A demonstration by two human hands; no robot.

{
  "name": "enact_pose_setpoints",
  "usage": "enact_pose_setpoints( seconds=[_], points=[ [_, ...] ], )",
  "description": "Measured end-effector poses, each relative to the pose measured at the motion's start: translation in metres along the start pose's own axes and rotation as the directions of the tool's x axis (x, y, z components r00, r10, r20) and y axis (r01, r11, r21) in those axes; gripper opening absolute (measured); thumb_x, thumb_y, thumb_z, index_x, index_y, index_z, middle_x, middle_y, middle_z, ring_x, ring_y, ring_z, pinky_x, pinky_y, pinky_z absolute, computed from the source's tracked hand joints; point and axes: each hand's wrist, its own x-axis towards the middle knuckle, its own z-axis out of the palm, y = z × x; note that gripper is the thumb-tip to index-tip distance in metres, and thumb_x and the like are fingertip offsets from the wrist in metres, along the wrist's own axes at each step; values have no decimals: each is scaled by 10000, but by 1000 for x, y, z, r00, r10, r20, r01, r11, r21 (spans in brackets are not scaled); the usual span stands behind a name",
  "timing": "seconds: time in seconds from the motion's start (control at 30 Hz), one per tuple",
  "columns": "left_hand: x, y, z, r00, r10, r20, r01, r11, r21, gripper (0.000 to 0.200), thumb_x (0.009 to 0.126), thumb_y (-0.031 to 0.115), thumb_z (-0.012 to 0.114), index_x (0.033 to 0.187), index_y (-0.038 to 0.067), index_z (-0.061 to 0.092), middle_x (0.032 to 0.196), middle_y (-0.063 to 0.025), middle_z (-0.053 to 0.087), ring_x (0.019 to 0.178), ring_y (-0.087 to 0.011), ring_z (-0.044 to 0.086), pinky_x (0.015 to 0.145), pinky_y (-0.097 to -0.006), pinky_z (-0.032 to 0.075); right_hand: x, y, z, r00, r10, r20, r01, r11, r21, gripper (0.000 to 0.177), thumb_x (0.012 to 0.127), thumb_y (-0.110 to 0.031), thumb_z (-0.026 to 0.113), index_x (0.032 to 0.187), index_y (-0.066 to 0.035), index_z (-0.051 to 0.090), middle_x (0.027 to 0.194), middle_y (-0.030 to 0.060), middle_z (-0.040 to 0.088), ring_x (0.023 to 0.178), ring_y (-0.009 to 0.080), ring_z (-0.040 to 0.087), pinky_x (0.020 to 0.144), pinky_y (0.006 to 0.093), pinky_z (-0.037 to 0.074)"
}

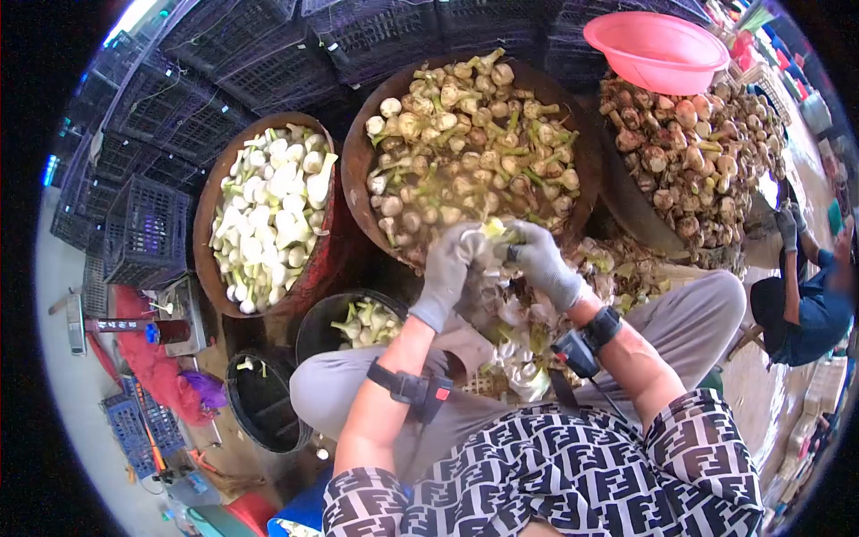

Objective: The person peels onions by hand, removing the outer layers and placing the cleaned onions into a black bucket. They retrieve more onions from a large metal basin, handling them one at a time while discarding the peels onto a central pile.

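My gloved left hand [450,271] and gloved right hand [548,267] meet above my lap, at the near rim of a wide tub [355,170]. A pale yellow-green garlic bulb [492,229] shows between the fingertips, mostly covered, with my left fingers closed on it. My right fingers are curled around a small dark object [513,254] whose kind is hidden. Loose garlic skins [508,313] hang and lie below the hands. Inside the tub, unpeeled garlic bulbs [488,161] with green stems sit in murky water.
White peeled garlic [273,210] fills a tub on the left. Brown, dirty bulbs [693,166] are heaped at right beneath a pink basin [658,54]. Black buckets [259,407] stand by my left knee. Stacked crates [161,125] line the back. Another person [805,295] sits far right.
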Motion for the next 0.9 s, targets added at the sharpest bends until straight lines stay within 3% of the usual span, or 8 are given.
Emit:
enact_pose_setpoints(
  seconds=[0.07,0.1,0.13,0.23,0.4,0.57,0.83,0.9],
  points=[
    [8,23,-13,865,-315,391,487,716,-500,500,874,489,445,1000,25,583,814,-61,634,702,-115,593,625,-243,481,-20,-19,3,996,-25,81,2,963,271,154,801,5,574,954,-3,558,886,-23,593,792,48,518,698,205,436],
    [5,32,-8,859,-370,354,510,677,-530,510,876,501,431,982,26,581,769,-56,622,641,-117,583,558,-234,461,-19,-5,-7,939,-332,90,343,917,-201,159,767,-8,584,926,-9,576,854,4,612,748,62,533,700,221,449],
    [3,49,-2,849,-424,315,527,637,-562,521,877,513,417,963,26,579,725,-50,610,580,-118,574,491,-225,441,-28,-17,-8,940,-317,124,336,925,-180,168,755,3,585,922,-9,572,851,-1,605,752,54,519,702,217,444],
    [6,59,5,880,-469,71,470,839,-274,543,864,535,435,982,22,572,761,-69,612,597,-136,602,486,-238,466,-31,-11,-23,882,-443,160,471,814,-340,199,732,16,600,926,-3,562,855,-15,587,750,59,508,696,211,435],
    [11,80,11,928,-350,127,371,848,-377,402,838,390,575,966,11,618,803,-37,619,679,-115,581,600,-228,477,-49,-31,-18,993,-114,-23,116,963,242,133,740,3,593,873,-13,596,820,-9,593,697,69,521,673,222,432],
    [11,85,51,805,-524,278,565,531,-632,365,866,365,534,936,17,619,793,-32,614,663,-119,559,638,-257,472,-58,-47,-26,993,-94,72,82,984,156,176,756,17,571,926,-19,599,851,-17,602,746,61,535,681,217,444],
    [34,133,24,864,-406,299,501,756,-422,357,897,341,475,985,2,545,829,-53,575,705,-140,559,639,-246,486,-71,-69,-68,974,-195,120,164,960,228,159,808,-45,568,951,24,585,881,42,619,755,138,591,701,256,477],
    [38,162,6,908,-273,317,384,845,-372,371,898,329,473,1013,-19,530,839,-70,566,720,-145,566,604,-239,487,-75,-56,-85,931,-310,195,328,942,-71,127,796,-21,554,910,1,605,841,40,620,741,132,593,684,248,471]
  ],
)
